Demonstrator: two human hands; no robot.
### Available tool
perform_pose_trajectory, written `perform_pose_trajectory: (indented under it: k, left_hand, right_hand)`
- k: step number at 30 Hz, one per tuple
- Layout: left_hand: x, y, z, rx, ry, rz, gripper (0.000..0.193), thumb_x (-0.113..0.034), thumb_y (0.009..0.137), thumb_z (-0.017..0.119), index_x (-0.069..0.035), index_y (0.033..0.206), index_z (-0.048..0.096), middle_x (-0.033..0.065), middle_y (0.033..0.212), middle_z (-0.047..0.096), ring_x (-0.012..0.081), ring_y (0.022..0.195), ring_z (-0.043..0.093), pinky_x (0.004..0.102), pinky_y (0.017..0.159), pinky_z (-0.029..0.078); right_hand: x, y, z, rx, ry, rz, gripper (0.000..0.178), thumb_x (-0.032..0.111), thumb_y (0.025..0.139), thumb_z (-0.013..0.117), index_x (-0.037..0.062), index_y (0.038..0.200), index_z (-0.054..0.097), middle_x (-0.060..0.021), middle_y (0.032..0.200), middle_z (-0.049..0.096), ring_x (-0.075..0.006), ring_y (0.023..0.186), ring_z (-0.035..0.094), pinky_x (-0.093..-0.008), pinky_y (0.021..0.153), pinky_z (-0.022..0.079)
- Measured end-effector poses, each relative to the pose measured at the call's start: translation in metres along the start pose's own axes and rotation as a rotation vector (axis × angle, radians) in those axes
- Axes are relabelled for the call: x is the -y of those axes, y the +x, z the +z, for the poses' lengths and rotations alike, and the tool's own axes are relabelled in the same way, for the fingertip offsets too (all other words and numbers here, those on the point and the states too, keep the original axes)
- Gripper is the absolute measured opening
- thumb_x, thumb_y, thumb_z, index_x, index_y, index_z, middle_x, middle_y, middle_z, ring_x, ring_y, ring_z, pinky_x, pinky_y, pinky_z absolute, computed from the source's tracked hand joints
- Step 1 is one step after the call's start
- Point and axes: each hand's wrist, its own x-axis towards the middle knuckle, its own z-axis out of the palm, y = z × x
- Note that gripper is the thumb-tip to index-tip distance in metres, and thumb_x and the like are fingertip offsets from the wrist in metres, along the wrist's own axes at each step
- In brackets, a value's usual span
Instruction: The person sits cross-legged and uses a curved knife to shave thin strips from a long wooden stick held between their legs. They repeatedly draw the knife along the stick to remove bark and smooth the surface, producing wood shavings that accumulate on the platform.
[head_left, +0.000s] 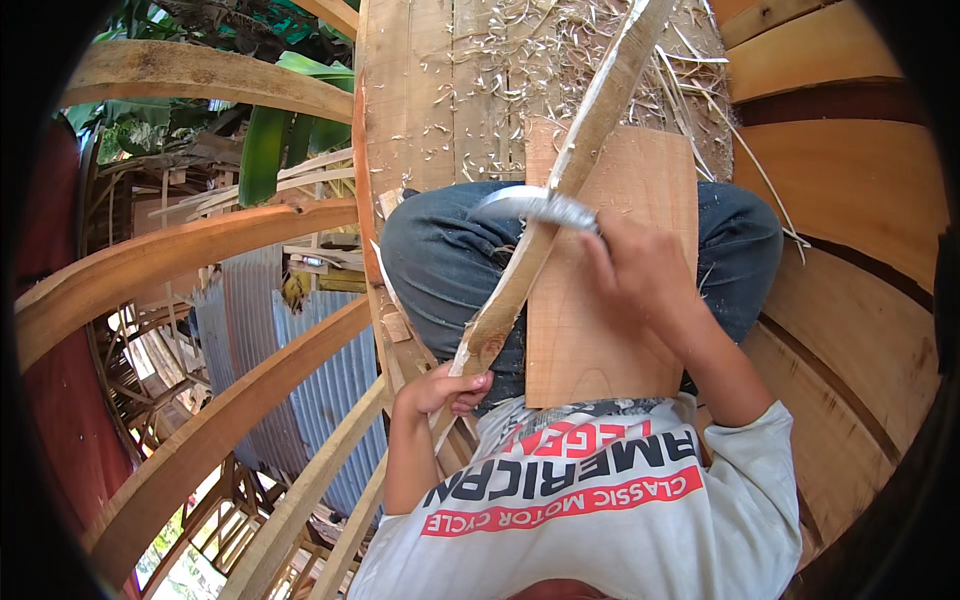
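A long, narrow wooden pole (516,290) with a pale shaved edge runs aslant across my lap, from lower left to far right. My left hand (447,389) is closed round its near end. In my right hand (645,262) is a knife with a short, curved, silvery blade (512,203). The blade and its metal collar lie across the middle of the pole, and my fingers hide most of the handle. Beneath the pole a flat wooden board (610,320) rests on my legs.
Curled shavings (500,85) litter the plank floor (405,110) ahead, with long thin strips at its right. Curved wooden ribs (190,240) stand at the left, over corrugated metal sheets (325,350). Curved planking (850,270) rises close on the right.
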Motion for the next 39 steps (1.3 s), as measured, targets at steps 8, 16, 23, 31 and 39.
perform_pose_trajectory:
  k: [8,16,23,31,39]
  left_hand:
    - [0.004,-0.001,-0.001,0.016,-0.023,-0.008,0.029,-0.032,0.093,0.062,-0.009,0.081,0.048,-0.0052,0.062,0.034,0.0064,0.052,0.032,0.0231,0.047,0.027]
    - [0.007,0.001,-0.007,0.052,-0.071,0.011,0.027,-0.031,0.093,0.062,-0.009,0.085,0.05,-0.005,0.063,0.035,0.0059,0.053,0.033,0.0221,0.048,0.028]
    - [0.004,0.001,0.002,-0.006,-0.033,0.02,0.027,-0.03,0.094,0.061,-0.009,0.082,0.048,-0.0052,0.062,0.033,0.0063,0.052,0.032,0.023,0.047,0.027]
    - [0.002,0.003,0.001,-0.001,-0.028,0.037,0.029,-0.032,0.093,0.062,-0.009,0.081,0.047,-0.0051,0.06,0.032,0.0064,0.05,0.031,0.0228,0.046,0.027]
    - [0.009,0.003,0.001,-0.021,-0.025,0.029,0.029,-0.033,0.09,0.064,-0.007,0.085,0.051,-0.0044,0.06,0.036,0.0063,0.05,0.033,0.0234,0.044,0.025]
  right_hand:
    - [-0.008,0.01,-0.011,0.043,-0.07,0.072,0.032,0.031,0.095,0.058,0.0029,0.08,0.058,-0.0193,0.062,0.06,-0.0361,0.057,0.062,-0.0445,0.052,0.049]
    - [-0.01,0.018,-0.014,0.052,-0.061,0.087,0.029,0.031,0.094,0.058,0.0049,0.082,0.06,-0.0196,0.063,0.061,-0.037,0.058,0.062,-0.0462,0.055,0.049]
    - [-0.006,0.012,-0.003,0.057,-0.046,0.045,0.031,0.031,0.096,0.055,0.0035,0.084,0.06,-0.0209,0.065,0.062,-0.0399,0.06,0.063,-0.0478,0.057,0.05]
    - [-0.018,0.033,-0.02,0.01,-0.05,0.12,0.032,0.035,0.096,0.053,0.0037,0.09,0.06,-0.0221,0.064,0.062,-0.0404,0.058,0.063,-0.0474,0.054,0.05]
    - [-0.02,0.028,-0.018,-0.07,-0.115,0.21,0.035,0.037,0.096,0.054,0.004,0.084,0.057,-0.0197,0.06,0.06,-0.0397,0.055,0.062,-0.0493,0.051,0.049]
